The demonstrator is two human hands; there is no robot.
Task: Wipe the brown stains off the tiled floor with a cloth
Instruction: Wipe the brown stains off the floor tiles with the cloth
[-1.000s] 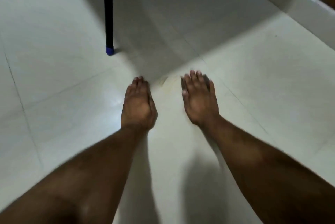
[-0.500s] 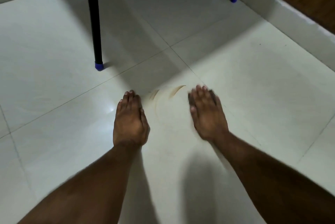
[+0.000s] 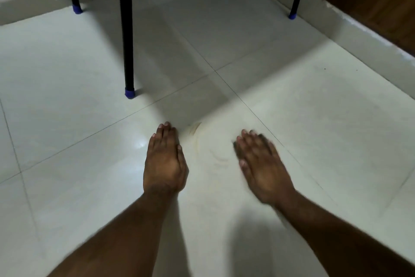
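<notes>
Faint brown stains (image 3: 208,144) curve in thin streaks across a glossy white floor tile (image 3: 89,164), between my two hands. My left hand (image 3: 165,162) lies flat, palm down, fingers together, just left of the streaks and holding nothing. My right hand (image 3: 260,164) is also flat, palm down and slightly blurred, just right of the streaks, and it too holds nothing. No cloth is in view.
A black furniture leg with a blue cap (image 3: 129,92) stands just beyond my left hand. Two more capped legs (image 3: 76,8) (image 3: 292,15) stand farther back. A white skirting (image 3: 359,27) and wooden panel run along the right side.
The view has tilted up and pulled back, showing more floor and legs. My right hand has shifted right, away from the streaks, which are now more exposed.
</notes>
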